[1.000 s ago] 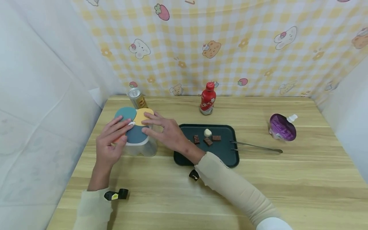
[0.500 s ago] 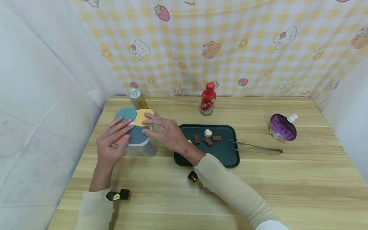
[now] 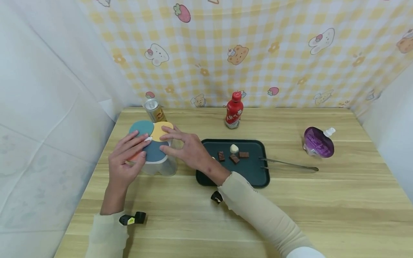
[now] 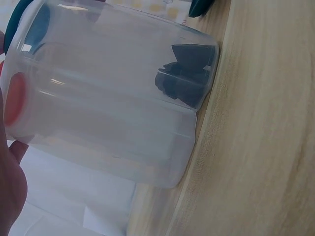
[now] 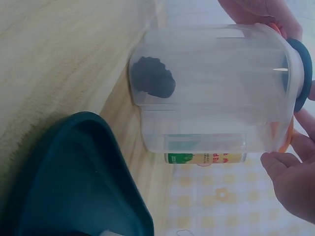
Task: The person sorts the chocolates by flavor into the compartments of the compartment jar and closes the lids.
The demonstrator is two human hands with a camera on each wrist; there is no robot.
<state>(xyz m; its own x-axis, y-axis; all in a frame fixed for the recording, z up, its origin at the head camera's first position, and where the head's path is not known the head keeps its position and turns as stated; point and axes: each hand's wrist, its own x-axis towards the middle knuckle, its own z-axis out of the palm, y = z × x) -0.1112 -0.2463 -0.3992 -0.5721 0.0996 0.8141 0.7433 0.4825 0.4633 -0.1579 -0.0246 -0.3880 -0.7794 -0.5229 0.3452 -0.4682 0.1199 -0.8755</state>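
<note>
A clear plastic storage container (image 3: 164,167) stands at the left of the table, topped by teal (image 3: 141,127), yellow (image 3: 158,132), dark blue (image 3: 155,152) and orange-red lids (image 3: 133,156). My left hand (image 3: 124,161) rests on the lids from the left, fingers stretched across the orange-red one toward the middle. From the right, my right hand (image 3: 190,148) touches the top, fingertips on the yellow lid and thumb at the dark blue lid's edge. Dark pieces (image 5: 152,77) lie at the container's bottom in the right wrist view; the left wrist view shows dark pieces (image 4: 187,73) too.
Behind the container stands a gold can (image 3: 156,110). A dark green tray (image 3: 248,175) holds chocolate pieces (image 3: 234,158) and a white ball (image 3: 233,148), with metal tongs (image 3: 290,164) over its right edge. A red bottle (image 3: 234,111) stands behind; a purple pouch (image 3: 318,142) lies right.
Both hands stay on the lids, with the left hand shifted very slightly to the right since a second ago. Nothing else has moved on the table.
</note>
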